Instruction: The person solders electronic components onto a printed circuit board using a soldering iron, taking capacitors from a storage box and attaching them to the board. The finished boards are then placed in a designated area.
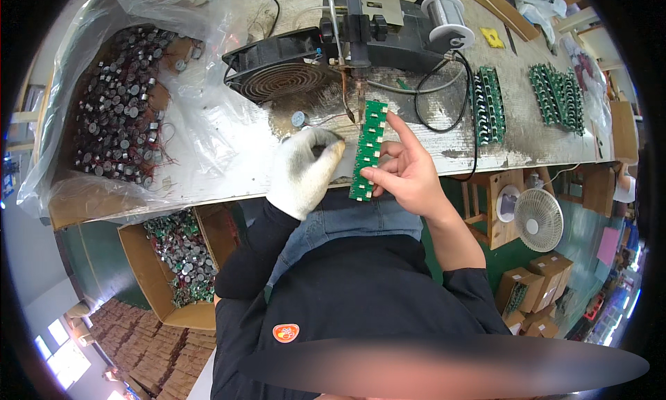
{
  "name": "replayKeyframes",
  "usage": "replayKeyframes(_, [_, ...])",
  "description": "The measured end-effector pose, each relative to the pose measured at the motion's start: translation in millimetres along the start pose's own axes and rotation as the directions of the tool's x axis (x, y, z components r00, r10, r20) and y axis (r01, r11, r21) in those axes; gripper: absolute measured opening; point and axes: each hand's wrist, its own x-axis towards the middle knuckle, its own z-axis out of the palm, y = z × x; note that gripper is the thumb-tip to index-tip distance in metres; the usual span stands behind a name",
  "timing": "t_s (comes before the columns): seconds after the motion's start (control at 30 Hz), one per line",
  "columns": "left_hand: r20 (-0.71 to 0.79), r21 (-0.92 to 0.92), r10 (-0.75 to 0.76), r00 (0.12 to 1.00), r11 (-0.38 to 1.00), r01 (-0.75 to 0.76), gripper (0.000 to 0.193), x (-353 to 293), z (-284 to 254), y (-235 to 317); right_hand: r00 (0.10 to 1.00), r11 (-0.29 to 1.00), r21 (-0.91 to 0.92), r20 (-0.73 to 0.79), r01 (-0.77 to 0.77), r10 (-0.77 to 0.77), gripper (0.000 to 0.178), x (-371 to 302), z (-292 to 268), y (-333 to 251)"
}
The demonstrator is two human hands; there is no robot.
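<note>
My bare right hand (409, 171) grips a long green circuit board strip (370, 147) with several small white connectors along it, thumb on its face and fingers behind. The strip stands nearly upright, its far end beside the tip of a soldering machine (358, 46). My left hand (305, 168), in a white glove, is curled with thumb and fingertips together, just left of the strip; what they hold, if anything, is too small to make out. Just beyond the glove lies a small round motor (299, 119) with a thin wire running toward the soldering tip.
A plastic-lined box (121, 109) of small motors stands at left, a black fan (281, 71) beyond my hands. A solder spool (446, 17) sits on the machine. Green boards (488, 107) lie at right, beside a black cable (474, 143). Below the table edge is a carton (149, 282) of parts.
</note>
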Motion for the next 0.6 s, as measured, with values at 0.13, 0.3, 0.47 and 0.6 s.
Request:
replayKeyframes(0.13, [0.027,-0.128,-0.128,0.991,0.983,0.131,0.017,2.5,2.8,6.1,1.000,1.000,-0.003,0.015,-0.004,0.004,0.087,-4.8,1.0,-4.2])
replayKeyframes(0.3, [0.106,-0.152,-0.160,0.981,0.973,0.175,0.014,5.4,6.0,9.7,1.000,1.000,0.019,0.022,0.014,-0.015,0.086,-6.9,2.0,-4.5])
replayKeyframes(0.47, [0.115,-0.173,-0.168,0.979,0.967,0.186,0.014,8.5,5.9,10.3,0.999,0.997,0.069,0.021,0.033,-0.034,0.084,-3.6,2.5,-2.3])
replayKeyframes(0.6, [0.106,-0.069,-0.144,0.984,0.986,0.152,0.013,9.7,1.8,15.5,0.999,0.997,0.070,0.011,0.032,-0.033,0.084,-0.7,5.2,-3.5])
